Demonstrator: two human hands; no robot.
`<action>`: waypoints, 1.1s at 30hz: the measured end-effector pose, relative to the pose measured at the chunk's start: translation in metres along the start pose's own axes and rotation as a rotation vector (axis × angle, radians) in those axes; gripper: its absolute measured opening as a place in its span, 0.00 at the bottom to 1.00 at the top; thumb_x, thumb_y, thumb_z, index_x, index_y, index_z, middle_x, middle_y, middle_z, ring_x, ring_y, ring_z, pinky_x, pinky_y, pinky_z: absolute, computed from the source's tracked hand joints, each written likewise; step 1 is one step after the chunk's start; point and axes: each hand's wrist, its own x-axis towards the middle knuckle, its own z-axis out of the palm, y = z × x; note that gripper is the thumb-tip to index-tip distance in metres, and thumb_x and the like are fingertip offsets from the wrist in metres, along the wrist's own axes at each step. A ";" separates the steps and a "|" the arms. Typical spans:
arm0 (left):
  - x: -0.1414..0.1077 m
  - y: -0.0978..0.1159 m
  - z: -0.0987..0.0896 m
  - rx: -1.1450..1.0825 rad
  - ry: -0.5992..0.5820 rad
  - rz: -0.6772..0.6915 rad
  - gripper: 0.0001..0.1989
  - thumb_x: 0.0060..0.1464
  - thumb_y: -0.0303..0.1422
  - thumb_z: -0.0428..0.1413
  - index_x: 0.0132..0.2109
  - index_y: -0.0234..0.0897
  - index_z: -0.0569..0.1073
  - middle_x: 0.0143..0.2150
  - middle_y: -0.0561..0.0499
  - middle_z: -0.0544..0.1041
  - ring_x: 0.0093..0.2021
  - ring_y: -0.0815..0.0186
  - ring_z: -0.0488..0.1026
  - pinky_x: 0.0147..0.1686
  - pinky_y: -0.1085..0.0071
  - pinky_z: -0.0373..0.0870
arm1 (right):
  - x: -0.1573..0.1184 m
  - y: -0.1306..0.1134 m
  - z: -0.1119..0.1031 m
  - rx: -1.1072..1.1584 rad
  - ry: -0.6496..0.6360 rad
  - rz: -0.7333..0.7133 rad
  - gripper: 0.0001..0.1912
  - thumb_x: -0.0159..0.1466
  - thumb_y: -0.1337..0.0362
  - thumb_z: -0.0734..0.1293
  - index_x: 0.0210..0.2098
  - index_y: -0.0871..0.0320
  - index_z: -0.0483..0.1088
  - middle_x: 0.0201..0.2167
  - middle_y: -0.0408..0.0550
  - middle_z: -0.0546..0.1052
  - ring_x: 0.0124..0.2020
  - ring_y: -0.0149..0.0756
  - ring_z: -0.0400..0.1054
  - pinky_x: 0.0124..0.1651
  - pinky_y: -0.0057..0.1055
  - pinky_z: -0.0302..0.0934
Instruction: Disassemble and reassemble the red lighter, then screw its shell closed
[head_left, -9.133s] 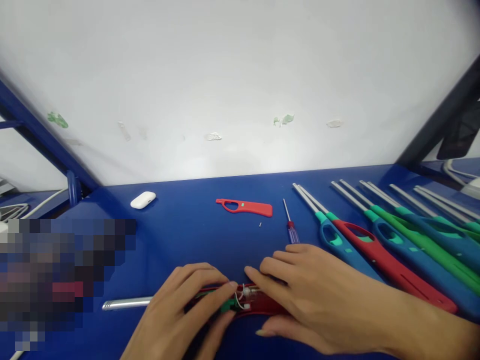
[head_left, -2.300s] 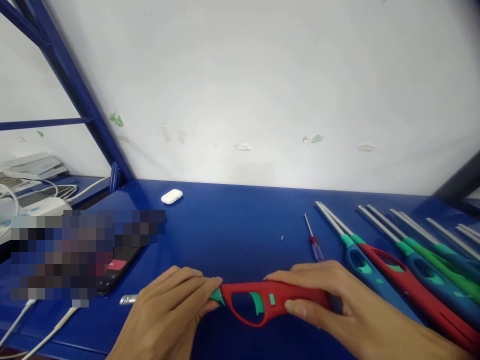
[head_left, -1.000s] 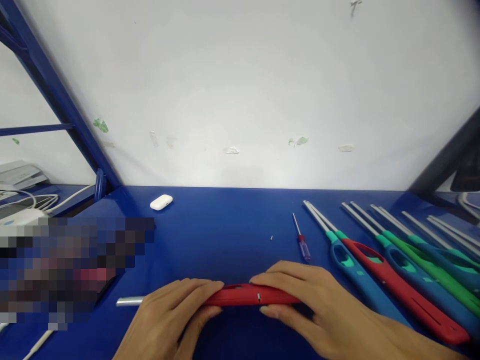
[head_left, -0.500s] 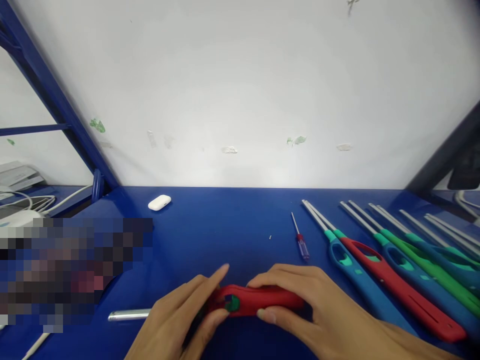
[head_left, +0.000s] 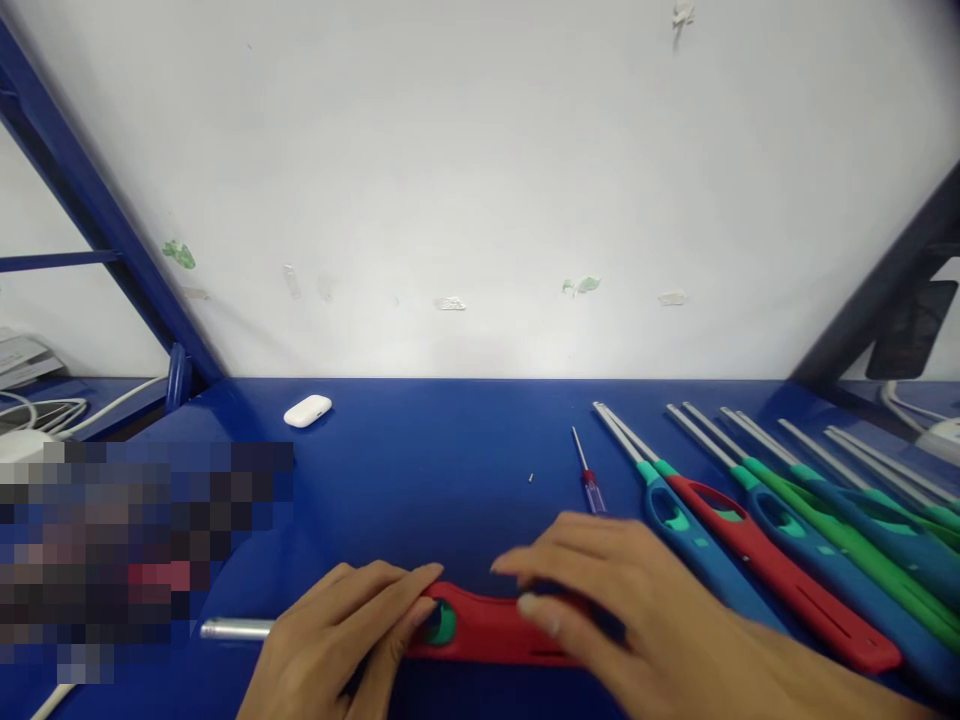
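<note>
A red long-necked lighter [head_left: 487, 628] with a green trigger [head_left: 442, 622] lies crosswise near the front, its metal tube [head_left: 236, 629] pointing left. My left hand [head_left: 337, 640] is closed round its neck end beside the trigger, covering part of it. Over the handle's right end is my right hand [head_left: 600, 600], thumb and forefinger spread apart. Its thumb overlaps the red handle; whether it touches I cannot tell. Just beyond that hand lies a small screwdriver [head_left: 592, 490] with a clear purplish handle, its lower end hidden.
Several blue, red and green lighters [head_left: 787, 580] lie in a row at the right. A white earbud case [head_left: 308, 411] sits at the back left. A tiny metallic piece [head_left: 531, 477] lies mid-table. Blue frame bars [head_left: 112, 230] and a white wall [head_left: 480, 180] border the blue tabletop [head_left: 420, 470].
The red lighter has turned so its broad side and slot show more. My right hand's fingers have loosened from the handle and spread. The view has shifted slightly.
</note>
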 end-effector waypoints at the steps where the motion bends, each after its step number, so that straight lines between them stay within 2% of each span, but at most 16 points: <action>1: -0.001 -0.004 0.001 0.024 -0.001 -0.011 0.11 0.75 0.39 0.54 0.57 0.53 0.79 0.43 0.61 0.85 0.38 0.74 0.84 0.41 0.83 0.78 | 0.004 0.009 -0.005 -0.047 0.011 -0.015 0.16 0.80 0.56 0.60 0.55 0.48 0.80 0.45 0.42 0.87 0.44 0.35 0.82 0.49 0.28 0.74; 3: -0.003 -0.011 0.002 0.055 -0.038 -0.041 0.12 0.75 0.39 0.54 0.59 0.54 0.79 0.45 0.61 0.85 0.40 0.74 0.84 0.43 0.83 0.78 | 0.012 0.029 -0.012 -0.195 0.024 0.001 0.16 0.80 0.63 0.59 0.54 0.52 0.79 0.46 0.45 0.86 0.44 0.35 0.80 0.50 0.31 0.73; 6: -0.006 -0.018 0.005 0.053 -0.098 -0.071 0.14 0.75 0.37 0.53 0.61 0.56 0.77 0.47 0.60 0.84 0.44 0.73 0.84 0.47 0.84 0.77 | 0.023 0.056 -0.013 -0.335 -0.052 0.009 0.13 0.77 0.68 0.63 0.53 0.56 0.80 0.46 0.51 0.84 0.46 0.47 0.78 0.52 0.47 0.72; 9: -0.006 -0.019 0.007 0.053 -0.092 -0.069 0.17 0.75 0.36 0.50 0.62 0.57 0.77 0.49 0.60 0.84 0.45 0.73 0.84 0.47 0.84 0.78 | 0.034 0.067 -0.006 -0.416 -0.146 0.005 0.12 0.74 0.71 0.67 0.53 0.57 0.80 0.46 0.53 0.83 0.47 0.52 0.76 0.50 0.53 0.70; 12: -0.003 -0.017 0.008 0.054 -0.077 -0.041 0.15 0.75 0.37 0.51 0.61 0.56 0.77 0.49 0.59 0.84 0.45 0.72 0.85 0.47 0.84 0.78 | 0.041 0.067 0.000 -0.473 -0.190 0.034 0.10 0.74 0.71 0.67 0.49 0.58 0.80 0.43 0.52 0.83 0.45 0.50 0.76 0.50 0.51 0.69; 18: 0.001 -0.014 0.009 0.085 -0.090 -0.016 0.13 0.74 0.38 0.52 0.58 0.52 0.79 0.50 0.56 0.83 0.46 0.71 0.84 0.48 0.83 0.78 | 0.043 0.063 0.001 -0.474 -0.216 0.095 0.07 0.73 0.73 0.68 0.39 0.58 0.76 0.37 0.43 0.80 0.42 0.39 0.74 0.52 0.43 0.68; 22: 0.001 -0.012 0.007 0.103 -0.133 -0.024 0.14 0.74 0.39 0.52 0.58 0.50 0.80 0.51 0.53 0.83 0.47 0.68 0.84 0.49 0.80 0.80 | 0.041 0.062 -0.006 -0.380 -0.182 0.145 0.13 0.76 0.72 0.64 0.38 0.56 0.76 0.36 0.45 0.82 0.39 0.40 0.74 0.48 0.39 0.66; 26: 0.001 -0.010 0.005 0.117 -0.130 -0.029 0.14 0.74 0.40 0.52 0.58 0.51 0.80 0.51 0.54 0.82 0.48 0.68 0.84 0.51 0.79 0.79 | 0.040 0.066 -0.018 -0.310 -0.154 0.206 0.12 0.78 0.66 0.63 0.41 0.55 0.77 0.39 0.48 0.84 0.41 0.41 0.77 0.46 0.37 0.67; 29: 0.001 -0.010 0.005 0.136 -0.137 -0.010 0.14 0.74 0.40 0.52 0.59 0.51 0.79 0.52 0.55 0.82 0.48 0.69 0.84 0.51 0.80 0.79 | 0.039 0.071 -0.027 -0.298 -0.162 0.237 0.11 0.77 0.64 0.64 0.43 0.55 0.79 0.40 0.50 0.84 0.43 0.44 0.78 0.46 0.38 0.67; 33: 0.001 -0.010 0.005 0.155 -0.162 0.002 0.14 0.74 0.40 0.52 0.59 0.51 0.79 0.52 0.54 0.81 0.48 0.70 0.83 0.52 0.81 0.78 | 0.038 0.072 -0.032 -0.306 -0.166 0.271 0.14 0.78 0.63 0.62 0.44 0.56 0.80 0.42 0.52 0.84 0.46 0.49 0.78 0.50 0.43 0.67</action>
